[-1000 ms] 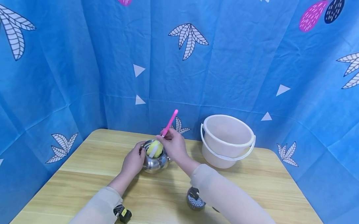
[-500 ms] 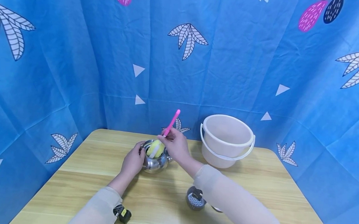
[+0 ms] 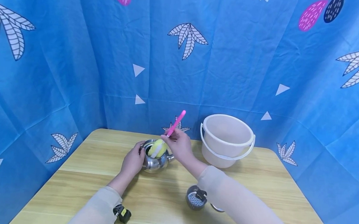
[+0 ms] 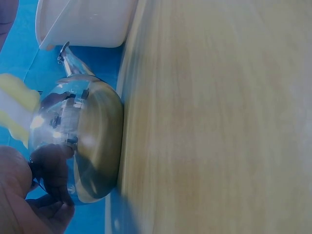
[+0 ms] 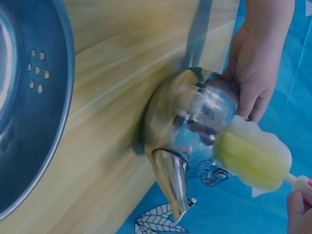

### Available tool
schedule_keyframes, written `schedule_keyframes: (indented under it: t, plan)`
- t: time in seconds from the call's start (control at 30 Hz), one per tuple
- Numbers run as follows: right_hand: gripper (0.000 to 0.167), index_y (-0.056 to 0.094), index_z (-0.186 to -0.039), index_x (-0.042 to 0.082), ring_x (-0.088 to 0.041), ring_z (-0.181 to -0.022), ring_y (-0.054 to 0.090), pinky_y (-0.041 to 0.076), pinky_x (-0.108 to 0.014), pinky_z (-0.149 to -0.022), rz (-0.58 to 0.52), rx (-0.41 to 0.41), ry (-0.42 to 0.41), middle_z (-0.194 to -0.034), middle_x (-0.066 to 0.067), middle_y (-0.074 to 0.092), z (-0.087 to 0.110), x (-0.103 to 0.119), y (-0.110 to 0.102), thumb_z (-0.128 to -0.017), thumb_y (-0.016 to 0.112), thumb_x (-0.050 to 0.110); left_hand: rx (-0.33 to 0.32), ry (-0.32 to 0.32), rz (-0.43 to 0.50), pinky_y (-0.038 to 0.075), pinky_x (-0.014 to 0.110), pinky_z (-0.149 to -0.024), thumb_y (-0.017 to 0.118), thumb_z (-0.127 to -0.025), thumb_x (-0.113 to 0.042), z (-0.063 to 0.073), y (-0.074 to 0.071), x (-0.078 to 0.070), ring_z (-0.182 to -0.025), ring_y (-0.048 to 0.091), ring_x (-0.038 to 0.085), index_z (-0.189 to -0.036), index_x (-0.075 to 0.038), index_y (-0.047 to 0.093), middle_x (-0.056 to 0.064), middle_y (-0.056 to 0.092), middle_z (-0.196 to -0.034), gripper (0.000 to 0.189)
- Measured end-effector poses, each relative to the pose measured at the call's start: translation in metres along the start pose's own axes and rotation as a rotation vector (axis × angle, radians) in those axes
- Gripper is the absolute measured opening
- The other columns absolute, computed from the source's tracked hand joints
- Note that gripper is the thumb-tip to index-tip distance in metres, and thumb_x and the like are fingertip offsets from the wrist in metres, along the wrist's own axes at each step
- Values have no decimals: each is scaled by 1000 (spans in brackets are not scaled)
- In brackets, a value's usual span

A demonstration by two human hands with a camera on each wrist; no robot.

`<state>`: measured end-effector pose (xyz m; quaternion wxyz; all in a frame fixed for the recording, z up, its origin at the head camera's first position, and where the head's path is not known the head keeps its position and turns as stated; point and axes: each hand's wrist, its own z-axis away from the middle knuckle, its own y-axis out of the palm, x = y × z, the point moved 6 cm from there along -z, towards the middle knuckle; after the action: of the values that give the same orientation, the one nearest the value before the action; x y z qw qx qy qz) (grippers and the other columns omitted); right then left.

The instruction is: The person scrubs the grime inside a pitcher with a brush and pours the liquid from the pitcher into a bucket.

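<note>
A shiny stainless steel teapot [image 3: 155, 164] stands lidless on the table, its spout [image 5: 171, 180] pointing right in the head view. My left hand [image 3: 133, 160] grips it on the left side near the rim. Between the thumb and fingers of my right hand [image 3: 180, 147] is a sponge brush with a pink handle [image 3: 176, 123], slanting up and to the right. Its yellow and white sponge head [image 5: 253, 153] is at the teapot's mouth, much of it showing outside the opening in the right wrist view.
A white bucket [image 3: 215, 154] with its handle down stands at the back right. A metal strainer [image 3: 195, 200] with holes lies near my right forearm, beside a round metal rim [image 3: 217, 209] partly hidden by the sleeve. A blue patterned curtain [image 3: 180, 75] hangs behind the table.
My right hand has shifted to the right, tilting the brush further right and drawing its sponge slightly up and right in the teapot's mouth. My left hand and the teapot have stayed put.
</note>
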<state>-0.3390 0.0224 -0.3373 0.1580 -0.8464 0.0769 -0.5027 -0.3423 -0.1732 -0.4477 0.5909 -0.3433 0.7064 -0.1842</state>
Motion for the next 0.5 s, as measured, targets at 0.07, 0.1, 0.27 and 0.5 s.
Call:
schedule_keyframes:
  t: [0.07, 0.1, 0.27, 0.5]
  plan:
    - [18, 71, -102, 5, -16, -89, 71, 59, -28, -83, -3, -2, -6, -97, -4, 75, 0, 1, -2, -90, 76, 18, 2, 2, -1, 55, 52, -83, 45, -107, -23, 0, 0, 0, -106, 66, 39, -149, -10, 45, 21, 63, -131, 44]
    - [18, 70, -102, 5, -16, -90, 71, 59, -29, -83, -4, -1, -6, -97, -4, 75, 1, 1, -2, -90, 76, 17, 2, 4, -1, 55, 53, -84, 45, -107, -23, 0, 0, -1, -107, 65, 39, -149, -10, 45, 21, 63, -132, 44]
    - [16, 70, -102, 7, -16, -92, 71, 58, -28, -85, -13, 3, 9, -99, -4, 75, 2, 0, -5, -91, 75, 18, 6, 6, -6, 55, 53, -83, 44, -107, -22, 0, -1, 0, -106, 65, 40, -149, -9, 44, 22, 63, -132, 44]
    - [20, 69, -104, 5, -16, -91, 71, 59, -28, -83, -20, -6, 12, -97, -3, 75, 3, 4, -10, -91, 75, 20, 8, 2, -5, 56, 51, -79, 44, -107, -24, -1, 0, 1, -102, 67, 38, -149, -11, 44, 21, 64, -130, 44]
